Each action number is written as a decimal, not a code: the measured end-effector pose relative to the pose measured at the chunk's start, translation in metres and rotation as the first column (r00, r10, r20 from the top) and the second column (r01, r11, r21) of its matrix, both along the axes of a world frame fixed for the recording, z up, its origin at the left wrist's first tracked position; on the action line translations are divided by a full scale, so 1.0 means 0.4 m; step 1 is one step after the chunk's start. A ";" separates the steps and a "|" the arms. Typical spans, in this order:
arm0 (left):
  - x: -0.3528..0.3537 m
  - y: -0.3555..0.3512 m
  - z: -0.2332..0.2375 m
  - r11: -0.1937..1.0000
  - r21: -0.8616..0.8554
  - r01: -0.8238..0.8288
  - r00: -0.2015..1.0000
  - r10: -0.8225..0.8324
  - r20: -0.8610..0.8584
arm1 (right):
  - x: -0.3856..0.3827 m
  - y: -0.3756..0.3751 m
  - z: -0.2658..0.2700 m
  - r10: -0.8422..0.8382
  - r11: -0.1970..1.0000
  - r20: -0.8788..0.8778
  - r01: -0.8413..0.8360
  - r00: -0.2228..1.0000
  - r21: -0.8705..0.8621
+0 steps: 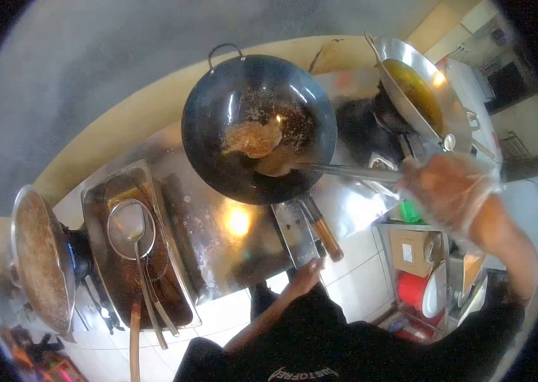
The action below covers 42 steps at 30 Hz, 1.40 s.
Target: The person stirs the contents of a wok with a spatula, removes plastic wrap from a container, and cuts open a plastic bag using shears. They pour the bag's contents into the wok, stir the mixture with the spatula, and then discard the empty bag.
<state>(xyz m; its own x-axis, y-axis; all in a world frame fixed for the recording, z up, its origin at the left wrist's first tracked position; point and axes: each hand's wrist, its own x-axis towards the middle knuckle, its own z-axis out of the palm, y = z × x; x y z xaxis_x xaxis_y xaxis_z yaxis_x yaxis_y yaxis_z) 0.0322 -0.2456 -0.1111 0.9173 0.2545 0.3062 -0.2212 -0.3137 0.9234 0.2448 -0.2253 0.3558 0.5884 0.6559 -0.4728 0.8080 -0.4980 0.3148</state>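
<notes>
A large black wok (218,153) with a wire loop handle at its far side sits at centre, brown food (253,139) in its bottom. My right hand (444,188), in a clear plastic glove, is closed round the handle of a metal ladle (351,170), whose bowl rests in the wok beside the food. Below the wok, its wooden handle (326,239) points toward me. My left hand (309,275) is just left of that handle's end, small and partly blurred; whether its fingers are open or closed is unclear.
A metal pan of yellow oil (415,92) is at the upper right. On the left, a steel tray (151,167) of dark liquid holds a strainer (119,239) and long-handled tools. A wide pan of brown liquid (40,254) is at far left, near a blue flame. Shelves (409,248) stand lower right.
</notes>
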 end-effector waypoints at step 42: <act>-0.011 0.036 0.213 0.460 -0.816 -0.351 0.874 -0.151 -0.461 | 0.387 0.376 0.103 0.712 0.639 0.531 -0.737 0.458 -0.221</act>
